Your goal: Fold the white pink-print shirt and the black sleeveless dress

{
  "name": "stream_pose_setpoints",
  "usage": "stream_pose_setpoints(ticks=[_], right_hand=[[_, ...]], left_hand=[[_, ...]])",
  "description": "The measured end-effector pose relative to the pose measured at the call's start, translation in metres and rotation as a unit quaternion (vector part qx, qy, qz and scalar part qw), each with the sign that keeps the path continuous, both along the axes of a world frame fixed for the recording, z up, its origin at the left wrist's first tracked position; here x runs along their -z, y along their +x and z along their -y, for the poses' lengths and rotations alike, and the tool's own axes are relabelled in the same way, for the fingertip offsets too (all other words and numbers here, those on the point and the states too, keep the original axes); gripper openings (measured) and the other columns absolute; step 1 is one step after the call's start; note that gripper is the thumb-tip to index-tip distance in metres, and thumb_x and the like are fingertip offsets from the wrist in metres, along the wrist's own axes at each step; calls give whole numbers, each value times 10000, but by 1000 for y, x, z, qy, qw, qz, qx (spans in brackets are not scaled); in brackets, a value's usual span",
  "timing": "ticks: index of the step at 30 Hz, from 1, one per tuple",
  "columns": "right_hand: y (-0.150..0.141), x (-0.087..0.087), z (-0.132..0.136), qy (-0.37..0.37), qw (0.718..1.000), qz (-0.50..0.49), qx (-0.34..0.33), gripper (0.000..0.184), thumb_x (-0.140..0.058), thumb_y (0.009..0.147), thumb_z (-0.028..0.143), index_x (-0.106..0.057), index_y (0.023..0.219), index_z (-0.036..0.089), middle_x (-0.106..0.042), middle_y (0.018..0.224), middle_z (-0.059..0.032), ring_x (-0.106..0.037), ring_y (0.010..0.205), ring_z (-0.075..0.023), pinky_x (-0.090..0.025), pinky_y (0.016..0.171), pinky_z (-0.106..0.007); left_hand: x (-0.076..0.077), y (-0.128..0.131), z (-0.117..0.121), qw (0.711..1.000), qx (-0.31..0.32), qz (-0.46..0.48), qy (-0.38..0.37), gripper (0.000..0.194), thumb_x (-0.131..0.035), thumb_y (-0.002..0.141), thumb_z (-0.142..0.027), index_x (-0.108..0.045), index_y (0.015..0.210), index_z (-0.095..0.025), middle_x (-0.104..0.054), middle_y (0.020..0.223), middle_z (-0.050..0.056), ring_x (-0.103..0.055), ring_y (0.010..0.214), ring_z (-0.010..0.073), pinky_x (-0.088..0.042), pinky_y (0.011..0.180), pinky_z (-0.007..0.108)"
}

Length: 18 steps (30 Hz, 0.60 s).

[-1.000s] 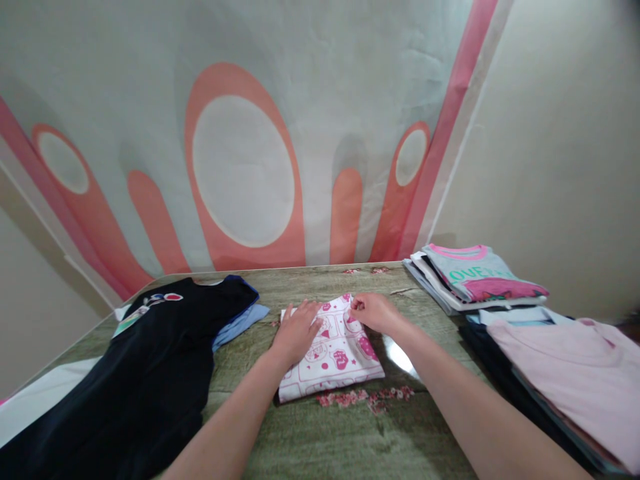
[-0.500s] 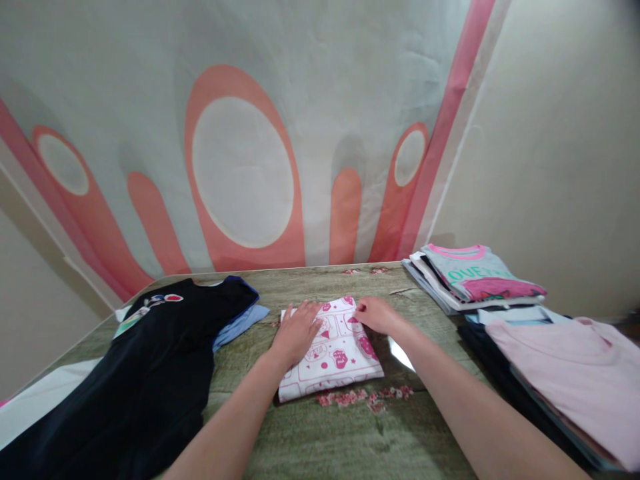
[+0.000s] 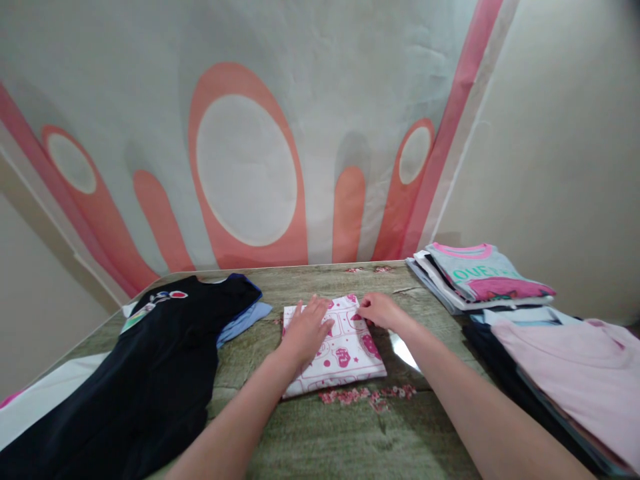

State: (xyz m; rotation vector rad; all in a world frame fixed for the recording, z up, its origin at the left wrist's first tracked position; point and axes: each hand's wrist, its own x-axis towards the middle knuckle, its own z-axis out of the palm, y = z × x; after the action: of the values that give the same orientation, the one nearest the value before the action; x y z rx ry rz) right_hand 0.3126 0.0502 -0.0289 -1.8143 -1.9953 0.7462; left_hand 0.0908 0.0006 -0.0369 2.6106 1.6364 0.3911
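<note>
A folded white cloth with pink cartoon prints (image 3: 340,360) lies in the middle of the green patterned table (image 3: 325,433). My left hand (image 3: 307,327) lies flat on its left half, fingers stretched out. My right hand (image 3: 377,310) rests at the cloth's far right corner with the fingers curled together on the edge of the fabric.
A black sleeveless garment (image 3: 150,360) lies spread over the left side, on top of a blue one (image 3: 245,319). Folded shirts (image 3: 475,277) are stacked at the back right, and a pink shirt (image 3: 575,380) tops a pile at the near right. A banner wall stands behind.
My left hand has slid a little to the right, further onto the cloth. My right hand has stayed at the far right corner.
</note>
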Motion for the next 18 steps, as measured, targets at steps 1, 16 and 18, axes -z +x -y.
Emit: stream_pose_setpoints(ticks=[1,16,18], right_hand=[[1,-1,0,-6,1000,-6,0,147,-662,728,272,-626,621,178,-601,496,18,-514,470,-107,-287,464,-211],[5,1,-2,-87,994,-66,-4,156,-638,769,251,-617,637,169,-557,458,35,-432,364,-78,-289,384,-195],[6,1,-3,-99,993,-72,-10,159,-644,769,256,-624,638,169,-560,454,34,-441,365,-78,-294,381,-190]], left_hand=[[0,3,2,1000,9,-2,-4,486,-329,977,-389,-372,1435,-232,-369,1509,73,-211,1436,237,-167,1152,495],[-14,0,5,997,-69,-23,4,428,-376,953,-388,-508,1322,-216,-502,1398,115,-438,1304,261,-330,1066,423],[-27,-18,-2,984,-173,-40,6,385,-345,954,-342,-613,1166,-165,-635,1200,152,-569,1153,274,-430,953,388]])
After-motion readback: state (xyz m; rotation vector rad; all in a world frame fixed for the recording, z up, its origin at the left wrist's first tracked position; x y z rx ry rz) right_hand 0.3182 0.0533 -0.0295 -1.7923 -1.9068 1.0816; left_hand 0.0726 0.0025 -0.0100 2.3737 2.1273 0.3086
